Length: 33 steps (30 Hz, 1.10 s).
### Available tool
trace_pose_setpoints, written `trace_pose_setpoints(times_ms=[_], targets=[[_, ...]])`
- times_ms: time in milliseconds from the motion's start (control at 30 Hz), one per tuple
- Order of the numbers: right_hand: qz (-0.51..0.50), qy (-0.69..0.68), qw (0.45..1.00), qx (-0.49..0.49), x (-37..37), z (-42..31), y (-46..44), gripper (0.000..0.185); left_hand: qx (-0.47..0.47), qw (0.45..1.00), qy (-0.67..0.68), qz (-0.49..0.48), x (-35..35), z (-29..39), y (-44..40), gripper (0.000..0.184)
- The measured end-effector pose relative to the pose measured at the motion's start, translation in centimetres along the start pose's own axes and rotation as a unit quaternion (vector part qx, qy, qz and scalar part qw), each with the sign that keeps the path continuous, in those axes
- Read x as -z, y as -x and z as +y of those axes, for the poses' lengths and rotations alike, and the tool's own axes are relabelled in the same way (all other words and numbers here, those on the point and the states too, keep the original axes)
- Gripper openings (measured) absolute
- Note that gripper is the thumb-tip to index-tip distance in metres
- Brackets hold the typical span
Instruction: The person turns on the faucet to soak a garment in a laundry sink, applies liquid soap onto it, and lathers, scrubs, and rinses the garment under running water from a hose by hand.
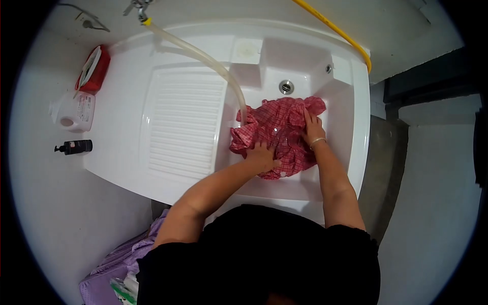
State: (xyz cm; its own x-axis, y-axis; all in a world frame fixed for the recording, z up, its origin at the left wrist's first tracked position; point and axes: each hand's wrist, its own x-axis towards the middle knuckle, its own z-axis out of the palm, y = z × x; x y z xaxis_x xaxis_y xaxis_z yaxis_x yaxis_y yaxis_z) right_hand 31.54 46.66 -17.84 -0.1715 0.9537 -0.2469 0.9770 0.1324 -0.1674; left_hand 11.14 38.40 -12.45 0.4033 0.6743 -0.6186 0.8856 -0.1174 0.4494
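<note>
A wet red checked garment (282, 119), perhaps a shirt, lies bunched in the basin of a white laundry sink (335, 132). My left hand (261, 156) rests on its near left part, fingers spread and pressing down on the cloth. On the right side of the cloth lies my right hand (314, 129), its fingers stretched out and pointing toward the back. A bracelet circles the right wrist. The pale hose (213, 63) runs from the tap (138, 7) and ends at the cloth's left side; its tip is hidden there.
Left of the basin is a ribbed washboard (183, 122). Along the left edge stand a red container (94, 68), a translucent jug (76, 112) and a black pump bottle (76, 147). The drain (286, 87) shows behind the cloth. A yellow hose (335, 28) hangs at the back right.
</note>
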Motion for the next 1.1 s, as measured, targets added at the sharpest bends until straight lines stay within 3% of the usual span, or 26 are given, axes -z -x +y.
trace_pose_setpoints(times_ms=[33, 67, 133, 200, 233, 300, 333, 367, 433, 467, 533, 600, 700, 767, 800, 833, 867, 933, 1000, 1067, 1100], targets=[[-0.008, -0.081, 0.996, -0.039, -0.1, 0.8, -0.9, 0.077, 0.115, 0.992, -0.039, 0.038, -1.1, 0.3, -1.0, 0.078], [-0.014, -0.16, 0.984, -0.076, -0.1, 1.4, -1.8, 0.075, 0.116, 0.992, -0.035, 0.033, -1.7, 0.1, -1.6, 0.078], [0.0, -0.172, 0.976, -0.137, 2.0, 1.4, -2.1, 0.071, 0.161, 0.984, -0.015, 0.08, -2.8, -0.5, -2.0, 0.103], [0.108, -0.171, 0.975, -0.089, 3.0, 1.7, -1.9, 0.06, 0.17, 0.981, -0.034, 0.082, -3.3, -0.3, -2.1, 0.107], [0.168, -0.109, 0.98, -0.01, 2.5, 1.7, -1.7, 0.051, 0.176, 0.978, -0.055, 0.095, -3.4, -0.3, -2.2, 0.111], [0.1, -0.031, 0.988, 0.117, 2.8, -0.7, 0.4, 0.047, 0.158, 0.981, -0.061, 0.097, -4.0, -0.8, -2.4, 0.112], [0.047, -0.098, 0.983, 0.146, 1.5, -2.3, 1.9, 0.041, 0.144, 0.982, -0.064, 0.1, -4.1, -1.0, -2.7, 0.113], [0.025, -0.052, 0.976, 0.211, 0.4, -3.9, 3.4, 0.038, 0.143, 0.983, -0.062, 0.101, -3.8, -1.2, -2.8, 0.113], [-0.067, -0.061, 0.957, 0.274, -2.7, -5.5, 4.9, 0.033, 0.104, 0.994, -0.023, -0.03, -3.3, -2.0, -3.0, 0.11], [-0.067, -0.062, 0.956, 0.278, -4.1, -5.2, 3.4, 0.033, 0.107, 0.994, -0.023, -0.029, -3.7, -2.5, -3.2, 0.11], [-0.025, -0.04, 0.974, 0.222, -6.1, -4.2, -0.2, 0.027, 0.057, 0.994, -0.062, 0.066, -5.0, -3.3, -3.0, 0.105], [0.022, -0.132, 0.991, -0.014, -5.1, -3.3, -4.2, 0.022, 0.059, 0.996, -0.065, 0.026, -4.2, -2.3, -1.5, 0.102], [0.1, -0.103, 0.99, -0.003, -1.4, -3.1, -6.0, 0.021, 0.046, 0.996, -0.073, 0.011, -2.9, -2.9, -1.7, 0.099], [0.114, -0.035, 0.986, 0.119, -0.1, -6.2, -3.2, 0.022, 0.034, 0.998, -0.06, 0.015, -3.6, -3.1, -2.5, 0.099], [0.143, -0.073, 0.965, 0.207, -1.3, -7.4, -1.8, 0.023, 0.016, 0.996, -0.072, -0.049, -4.2, -3.0, -3.3, 0.098], [0.1, -0.08, 0.956, 0.264, -3.0, -8.5, -0.8, 0.028, -0.002, 0.99, -0.083, -0.112, -4.5, -2.9, -3.9, 0.097], [0.099, -0.078, 0.955, 0.268, -4.1, -8.2, -1.7, 0.028, 0.0, 0.991, -0.08, -0.11, -4.8, -2.8, -3.9, 0.097], [0.084, 0.009, 0.976, 0.199, -5.9, -7.5, -4.2, 0.035, -0.047, 0.986, -0.149, 0.053, -5.3, -3.0, -3.5, 0.093], [0.093, -0.059, 0.988, 0.105, -4.7, -6.8, -6.8, 0.035, -0.051, 0.985, -0.157, 0.05, -4.9, -3.1, -2.9, 0.091], [0.204, -0.089, 0.974, 0.045, -2.7, -7.1, -7.6, 0.038, -0.059, 0.981, -0.174, 0.069, -3.4, -3.3, -3.1, 0.089], [0.206, -0.089, 0.973, 0.046, -2.7, -6.6, -7.9, 0.038, -0.054, 0.982, -0.172, 0.057, -3.1, -3.4, -2.7, 0.087]])
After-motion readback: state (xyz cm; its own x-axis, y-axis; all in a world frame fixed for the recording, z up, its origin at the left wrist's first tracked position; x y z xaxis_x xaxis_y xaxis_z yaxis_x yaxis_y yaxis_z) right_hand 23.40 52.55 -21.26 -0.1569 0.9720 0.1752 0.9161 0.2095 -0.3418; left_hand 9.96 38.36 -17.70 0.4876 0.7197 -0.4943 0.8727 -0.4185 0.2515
